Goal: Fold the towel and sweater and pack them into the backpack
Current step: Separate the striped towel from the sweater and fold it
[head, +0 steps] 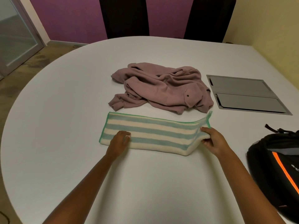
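A cream towel (pixel 153 133) with pale blue stripes and a green hem lies folded into a long band on the white table (pixel 64 110). My left hand (pixel 119 142) rests on its left part, fingers bent down onto the cloth. My right hand (pixel 213 141) grips the towel's right end, which is lifted off the table and curls upward. Behind the towel a mauve sweater (pixel 161 88) lies crumpled in a heap. A black backpack (pixel 275 172) with an orange stripe lies at the right edge, partly cut off by the frame.
A grey hatch panel (pixel 246 94) is set flush into the table to the right of the sweater. Two dark chair backs (pixel 124 16) stand behind the table's far edge. The table's rounded edge curves along the left.
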